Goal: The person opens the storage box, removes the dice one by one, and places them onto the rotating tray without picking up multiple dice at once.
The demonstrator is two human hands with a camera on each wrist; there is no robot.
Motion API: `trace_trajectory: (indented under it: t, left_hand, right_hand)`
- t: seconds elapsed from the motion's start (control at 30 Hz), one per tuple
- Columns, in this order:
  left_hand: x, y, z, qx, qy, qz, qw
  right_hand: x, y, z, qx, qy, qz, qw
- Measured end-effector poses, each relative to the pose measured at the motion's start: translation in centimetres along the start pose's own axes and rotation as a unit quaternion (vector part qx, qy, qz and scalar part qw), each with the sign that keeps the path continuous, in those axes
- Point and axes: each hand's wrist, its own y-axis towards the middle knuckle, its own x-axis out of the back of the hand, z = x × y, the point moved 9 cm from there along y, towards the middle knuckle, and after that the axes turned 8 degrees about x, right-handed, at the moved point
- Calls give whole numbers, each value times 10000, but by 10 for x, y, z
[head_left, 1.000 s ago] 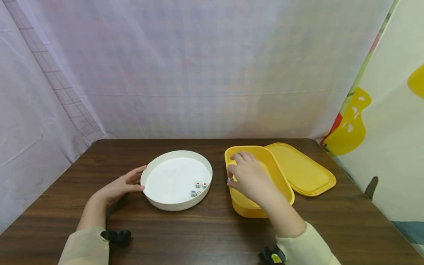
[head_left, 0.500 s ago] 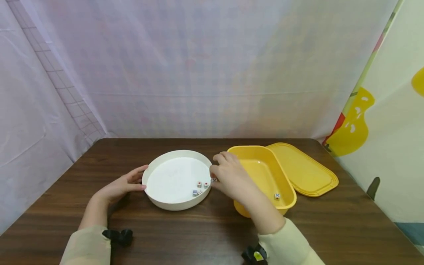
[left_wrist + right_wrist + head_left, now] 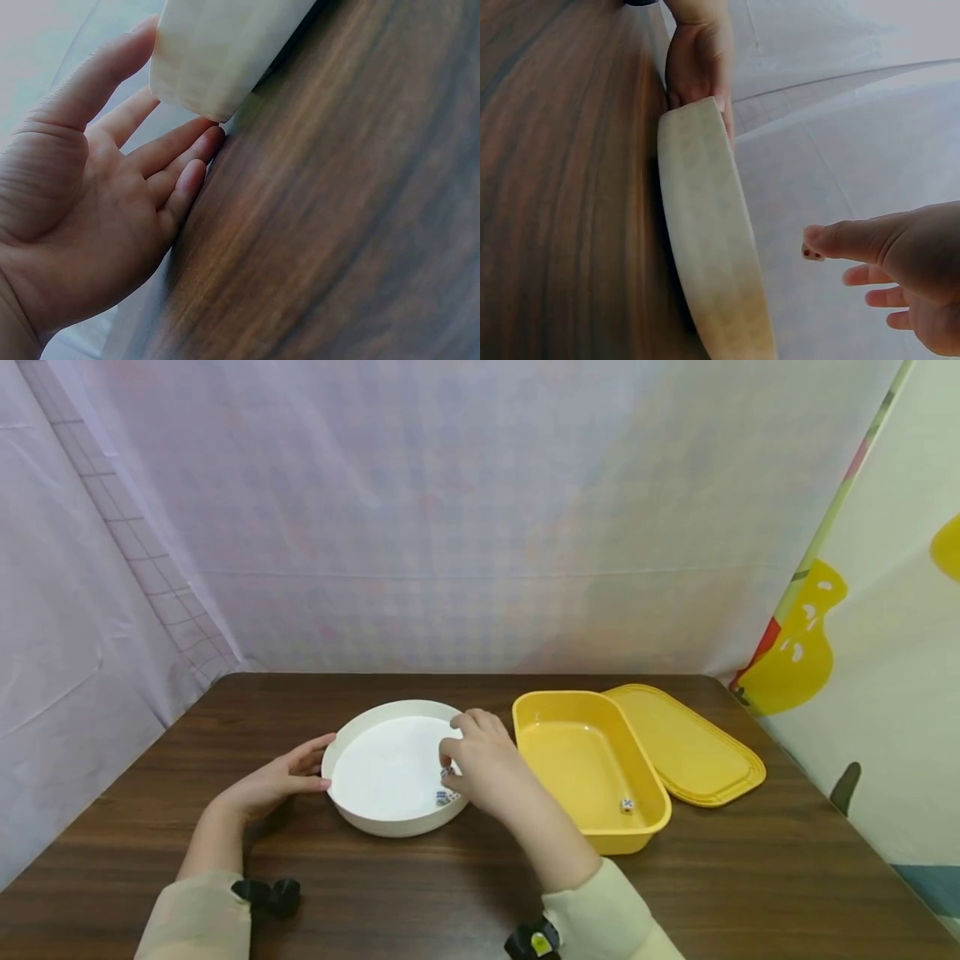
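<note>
A round white tray [image 3: 390,768] lies on the table, left of a yellow box [image 3: 573,768]. My left hand [image 3: 270,785] rests at the tray's left side, thumb and fingertips touching its outer wall, as the left wrist view also shows. Over the tray's right side, my right hand [image 3: 487,768] pinches a die [image 3: 812,253]; the right wrist view shows it at the thumb tip. White dice [image 3: 442,797] lie in the tray beneath this hand, which partly hides them. One die [image 3: 627,806] sits in the near right part of the yellow box.
A flat yellow lid [image 3: 686,747] lies behind and to the right of the box, close against it. The brown wood table [image 3: 390,893] ends at a hanging white curtain [image 3: 450,527]. A printed cloth [image 3: 885,693] hangs at the right.
My right hand has moved left with the pinched die, from over the yellow box to over the white tray. The box's die has come into sight. My left hand stays at the tray.
</note>
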Motion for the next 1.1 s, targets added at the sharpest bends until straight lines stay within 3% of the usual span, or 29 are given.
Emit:
trace_trajectory:
  t: [0.73, 1.1]
  left_hand:
    - [1, 0, -1, -22, 29, -32, 10000]
    - [1, 0, 0, -59, -7, -1, 10000]
  right_hand:
    - [-27, 7, 24, 306, -106, -75, 9994]
    - [-23, 4, 13, 97, -57, 111, 9999]
